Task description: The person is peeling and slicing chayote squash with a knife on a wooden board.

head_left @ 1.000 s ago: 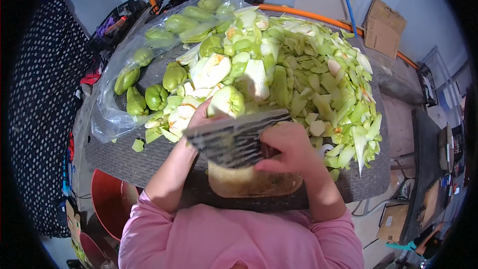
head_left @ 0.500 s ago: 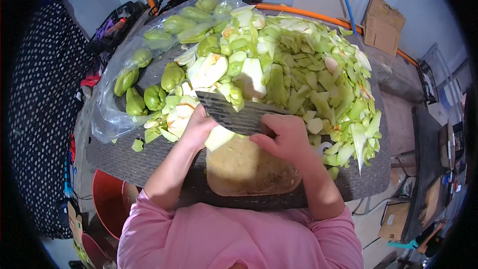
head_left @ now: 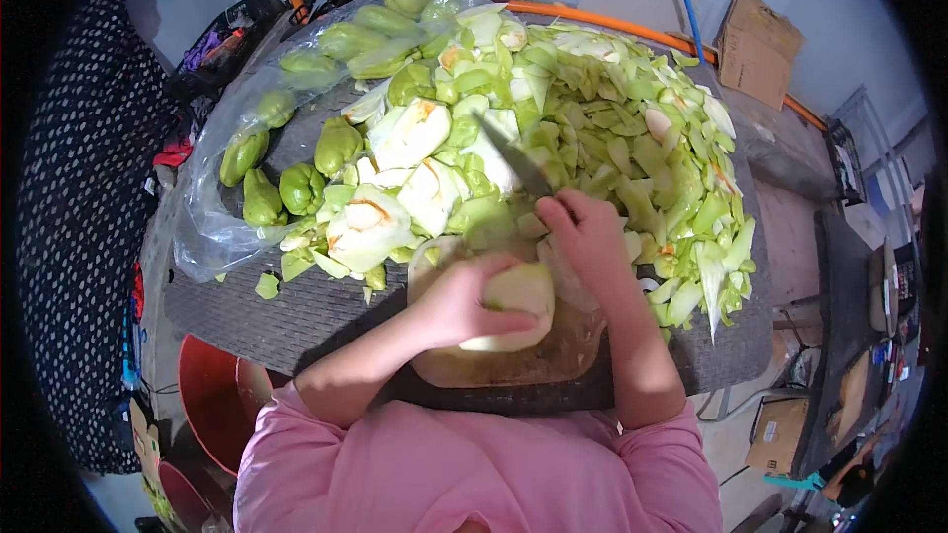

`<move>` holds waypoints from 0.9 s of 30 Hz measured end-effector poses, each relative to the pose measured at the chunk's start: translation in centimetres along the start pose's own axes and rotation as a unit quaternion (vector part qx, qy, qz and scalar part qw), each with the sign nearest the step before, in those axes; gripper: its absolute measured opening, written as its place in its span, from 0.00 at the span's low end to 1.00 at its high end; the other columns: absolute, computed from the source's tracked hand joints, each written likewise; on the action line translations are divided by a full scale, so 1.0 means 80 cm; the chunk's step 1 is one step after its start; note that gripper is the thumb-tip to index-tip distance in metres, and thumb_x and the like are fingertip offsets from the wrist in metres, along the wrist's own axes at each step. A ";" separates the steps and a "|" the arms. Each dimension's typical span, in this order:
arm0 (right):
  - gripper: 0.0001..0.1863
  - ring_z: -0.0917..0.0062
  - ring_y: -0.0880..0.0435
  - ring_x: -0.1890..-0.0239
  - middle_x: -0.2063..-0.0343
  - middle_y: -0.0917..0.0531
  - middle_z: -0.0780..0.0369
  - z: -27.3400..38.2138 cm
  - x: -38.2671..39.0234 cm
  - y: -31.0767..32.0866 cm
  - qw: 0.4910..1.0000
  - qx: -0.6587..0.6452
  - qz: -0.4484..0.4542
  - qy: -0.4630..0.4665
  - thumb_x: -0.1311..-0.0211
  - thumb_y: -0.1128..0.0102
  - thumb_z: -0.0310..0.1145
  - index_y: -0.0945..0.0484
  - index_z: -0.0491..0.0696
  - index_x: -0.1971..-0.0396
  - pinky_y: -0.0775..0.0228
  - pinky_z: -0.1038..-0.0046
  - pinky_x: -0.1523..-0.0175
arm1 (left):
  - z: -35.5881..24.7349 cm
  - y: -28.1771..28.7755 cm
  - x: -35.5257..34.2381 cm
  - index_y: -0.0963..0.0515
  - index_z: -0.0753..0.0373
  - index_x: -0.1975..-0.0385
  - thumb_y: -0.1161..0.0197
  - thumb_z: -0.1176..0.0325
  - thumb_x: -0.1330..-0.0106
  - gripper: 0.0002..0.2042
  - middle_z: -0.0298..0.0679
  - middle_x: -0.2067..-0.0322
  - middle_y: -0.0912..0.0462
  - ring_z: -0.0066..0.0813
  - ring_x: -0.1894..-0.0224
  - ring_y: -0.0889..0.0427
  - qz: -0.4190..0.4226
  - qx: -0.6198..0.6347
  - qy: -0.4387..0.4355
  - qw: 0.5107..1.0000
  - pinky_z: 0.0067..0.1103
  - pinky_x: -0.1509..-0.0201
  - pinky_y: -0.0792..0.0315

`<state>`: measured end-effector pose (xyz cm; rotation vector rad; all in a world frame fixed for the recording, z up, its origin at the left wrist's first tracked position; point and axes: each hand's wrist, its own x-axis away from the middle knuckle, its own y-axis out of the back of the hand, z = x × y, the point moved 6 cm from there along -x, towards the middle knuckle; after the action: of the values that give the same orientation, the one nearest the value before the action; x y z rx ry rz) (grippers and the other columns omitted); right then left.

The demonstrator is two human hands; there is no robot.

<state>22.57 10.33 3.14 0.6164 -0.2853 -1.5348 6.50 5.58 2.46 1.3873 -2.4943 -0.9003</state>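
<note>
My left hand (head_left: 456, 302) grips a pale green peeled half of a squash-like vegetable (head_left: 515, 304) on a round wooden cutting board (head_left: 513, 363). My right hand (head_left: 583, 231) is closed around the handle of a cleaver (head_left: 513, 160), its blade pointing away over the heap. A big pile of cut pale green pieces (head_left: 612, 128) covers the table beyond the board. Larger peeled halves (head_left: 395, 188) lie just left of the knife.
Whole green vegetables (head_left: 286, 178) sit in a clear plastic bag (head_left: 212, 227) at the left. The woven grey table top (head_left: 296, 306) ends near my chest. Red tubs (head_left: 207, 395) stand below left, a cardboard box (head_left: 755, 44) at the far right.
The cleaver, held flat with both hands, pushed cut pieces off the board into the pile. Now the right hand alone holds it, and the left hand has taken a peeled half onto the board.
</note>
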 end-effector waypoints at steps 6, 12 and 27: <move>0.16 0.69 0.30 0.82 0.84 0.28 0.57 0.011 0.014 0.035 0.994 -0.068 -0.089 0.000 0.38 0.45 0.40 0.29 0.40 0.73 0.38 0.69 0.73 | 0.062 0.052 -0.015 0.30 0.68 0.49 0.29 0.74 0.51 0.27 0.36 0.60 0.21 0.20 0.59 0.23 -0.143 0.317 0.113 0.931 0.20 0.52 0.29; 0.16 0.63 0.22 0.75 0.78 0.23 0.57 0.075 0.045 -0.007 0.993 0.053 0.043 0.096 0.43 0.41 0.43 0.29 0.44 0.72 0.32 0.66 0.70 | 0.053 0.079 -0.013 0.30 0.68 0.50 0.30 0.73 0.51 0.26 0.37 0.58 0.20 0.28 0.58 0.21 -0.219 0.032 0.027 0.975 0.23 0.51 0.29; 0.19 0.59 0.23 0.77 0.83 0.25 0.54 0.003 0.020 -0.006 0.987 0.134 -0.086 -0.028 0.38 0.46 0.45 0.32 0.42 0.75 0.33 0.64 0.72 | 0.023 0.101 0.005 0.31 0.65 0.52 0.30 0.73 0.50 0.24 0.39 0.59 0.23 0.27 0.56 0.24 -0.347 -0.012 -0.016 0.938 0.21 0.50 0.31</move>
<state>22.09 8.78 2.75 0.8261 -0.4979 -1.6965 -0.29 9.17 5.50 2.3132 -1.9900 -1.0489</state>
